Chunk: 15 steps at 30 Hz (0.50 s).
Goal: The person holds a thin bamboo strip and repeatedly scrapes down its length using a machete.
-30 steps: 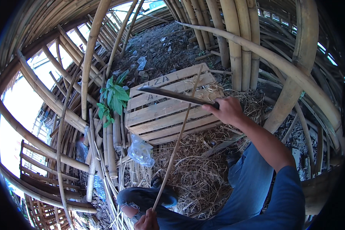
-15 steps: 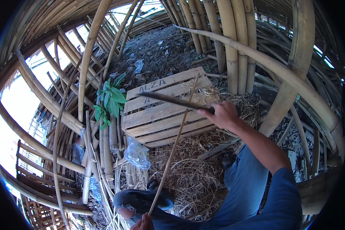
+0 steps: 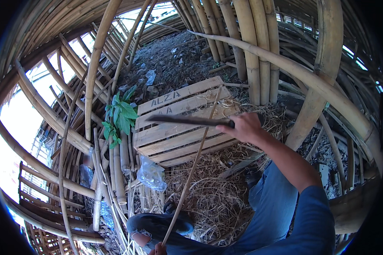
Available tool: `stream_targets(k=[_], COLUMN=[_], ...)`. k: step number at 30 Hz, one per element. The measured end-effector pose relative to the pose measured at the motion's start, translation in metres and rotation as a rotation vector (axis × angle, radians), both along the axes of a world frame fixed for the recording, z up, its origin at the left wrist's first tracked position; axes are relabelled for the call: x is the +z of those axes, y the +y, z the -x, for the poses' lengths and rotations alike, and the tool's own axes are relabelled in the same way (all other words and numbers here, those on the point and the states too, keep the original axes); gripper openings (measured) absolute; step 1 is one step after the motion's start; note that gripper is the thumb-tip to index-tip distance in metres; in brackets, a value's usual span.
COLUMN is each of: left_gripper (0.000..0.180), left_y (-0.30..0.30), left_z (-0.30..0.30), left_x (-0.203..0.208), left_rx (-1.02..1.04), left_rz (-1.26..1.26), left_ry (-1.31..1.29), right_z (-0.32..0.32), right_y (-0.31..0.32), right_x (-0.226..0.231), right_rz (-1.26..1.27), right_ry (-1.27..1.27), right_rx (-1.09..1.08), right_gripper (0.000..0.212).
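Observation:
My right hand (image 3: 241, 126) grips the handle of a long dark blade (image 3: 187, 120), held level and pointing left over a wooden pallet (image 3: 174, 136). My left hand (image 3: 158, 250) shows only at the bottom edge, closed on the lower end of a thin bamboo strip (image 3: 191, 170). The strip slants up and to the right across the pallet, passing under the blade. My knee in torn jeans (image 3: 151, 227) sits beside the left hand.
Thick bamboo poles (image 3: 251, 51) stand and lean all around. A leafy green plant (image 3: 120, 115) grows left of the pallet. A crumpled clear plastic bag (image 3: 151, 175) lies below it. Dry shavings (image 3: 217, 199) cover the ground by my legs.
My right hand with the blade has shifted slightly up and left over the pallet. The view has tilted a little. The strip stays in my left hand.

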State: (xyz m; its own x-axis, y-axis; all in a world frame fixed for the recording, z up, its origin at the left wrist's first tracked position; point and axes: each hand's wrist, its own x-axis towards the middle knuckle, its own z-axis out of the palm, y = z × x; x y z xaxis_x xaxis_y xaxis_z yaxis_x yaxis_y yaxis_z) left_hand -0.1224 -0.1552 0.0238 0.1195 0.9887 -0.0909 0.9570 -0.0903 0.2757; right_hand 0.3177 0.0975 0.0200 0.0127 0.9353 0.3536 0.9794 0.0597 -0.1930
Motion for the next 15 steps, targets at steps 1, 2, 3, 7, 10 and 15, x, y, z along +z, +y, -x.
stream_targets(k=[1,2,3,7,10,15], left_gripper=[0.022,0.022,0.022,0.017,0.017,0.017], left_y=[-0.003,-0.003,-0.002,0.005,0.002,0.003], left_z=[0.005,0.008,0.011,0.008,0.01,0.009], left_x=[0.001,0.002,0.003,-0.011,-0.01,0.004], left_rx=[-0.121,-0.13,-0.149,-0.282,-0.304,-0.262], left_rz=[-0.112,-0.109,-0.117,-0.368,-0.454,-0.322], left_ry=[0.011,0.008,0.014,-0.079,-0.083,0.012], right_z=[-0.008,-0.019,-0.029,-0.013,-0.013,-0.034], right_y=[0.006,0.01,0.014,0.002,0.001,0.012], right_x=[0.002,0.001,0.0,-0.004,0.001,-0.003], right_rz=[0.008,0.01,0.044,-0.08,-0.205,0.007], right_ry=[0.111,0.109,0.168,0.125,-0.056,0.138], right_rx=[-0.044,-0.054,-0.131,-0.109,-0.077,-0.217], right_gripper=[0.073,0.073,0.073,0.072,0.074,0.076])
